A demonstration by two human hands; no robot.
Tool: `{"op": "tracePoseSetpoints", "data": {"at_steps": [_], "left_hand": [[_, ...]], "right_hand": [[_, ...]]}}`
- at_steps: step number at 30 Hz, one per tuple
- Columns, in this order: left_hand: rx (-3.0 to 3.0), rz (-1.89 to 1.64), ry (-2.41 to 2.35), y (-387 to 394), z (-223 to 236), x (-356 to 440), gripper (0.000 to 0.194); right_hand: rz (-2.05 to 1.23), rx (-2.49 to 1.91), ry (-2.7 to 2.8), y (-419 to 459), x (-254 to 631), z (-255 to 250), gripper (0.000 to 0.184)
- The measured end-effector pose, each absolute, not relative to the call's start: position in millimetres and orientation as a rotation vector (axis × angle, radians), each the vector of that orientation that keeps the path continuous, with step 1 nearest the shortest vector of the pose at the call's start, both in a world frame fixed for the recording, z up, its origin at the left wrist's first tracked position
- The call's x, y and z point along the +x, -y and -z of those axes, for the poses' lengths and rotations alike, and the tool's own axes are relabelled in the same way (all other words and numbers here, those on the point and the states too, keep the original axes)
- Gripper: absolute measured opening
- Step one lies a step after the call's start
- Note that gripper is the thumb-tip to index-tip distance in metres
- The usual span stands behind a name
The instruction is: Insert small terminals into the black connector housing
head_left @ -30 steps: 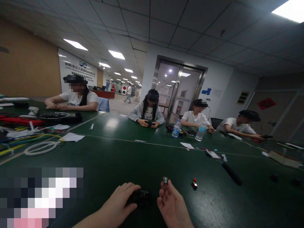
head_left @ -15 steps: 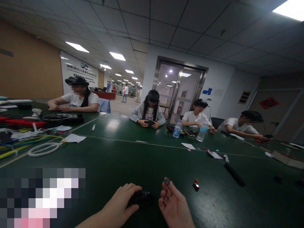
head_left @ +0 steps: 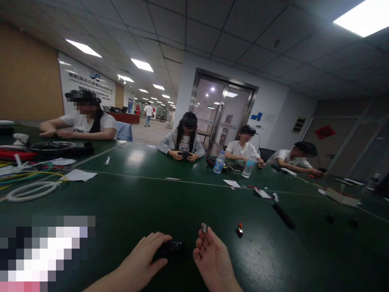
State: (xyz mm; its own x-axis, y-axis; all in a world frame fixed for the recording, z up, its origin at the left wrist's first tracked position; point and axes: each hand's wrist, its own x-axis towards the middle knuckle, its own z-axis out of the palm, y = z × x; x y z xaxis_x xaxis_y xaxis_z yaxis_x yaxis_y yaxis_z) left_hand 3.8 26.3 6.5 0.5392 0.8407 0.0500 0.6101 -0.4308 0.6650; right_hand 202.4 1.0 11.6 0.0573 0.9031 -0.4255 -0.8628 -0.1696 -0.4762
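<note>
My left hand [head_left: 142, 257] lies at the bottom centre on the green table [head_left: 158, 202], fingers curled over a small black device [head_left: 170, 249]. Right beside it my right hand [head_left: 212, 261] is palm up, its fingertips pinching a tiny grey and black part [head_left: 204, 227] held just above the table. A small red and black piece [head_left: 239, 230] lies on the table a little to the right of that hand.
A black rod [head_left: 282, 215] lies further right. Two water bottles [head_left: 217, 162] stand mid-table near several seated people. Coloured cables, a white tube coil [head_left: 30, 190] and papers [head_left: 79, 175] fill the left side. A blurred patch covers the lower left corner.
The view has swung a little, so everything sits further left and lower in the picture. Both hands keep their hold and stay side by side.
</note>
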Motion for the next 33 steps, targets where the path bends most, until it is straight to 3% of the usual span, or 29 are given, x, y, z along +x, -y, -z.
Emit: {"op": "tracePoseSetpoints", "data": {"at_steps": [9,27,33], "left_hand": [[2.183,-0.499,-1.174,-25.3,-7.0,2.9,0.041],[2.180,-0.459,-1.146,-20.0,-23.7,3.6,0.039],[2.181,-0.487,-1.125,-21.5,-18.6,1.9,0.039]], "right_hand": [[-1.580,-0.763,0.100,-2.5,204.4,-7.7,0.016],[-1.397,-0.930,0.311,-2.6,201.7,-8.3,0.034],[-1.093,-1.200,1.013,-0.3,198.1,-0.2,0.026]]}}
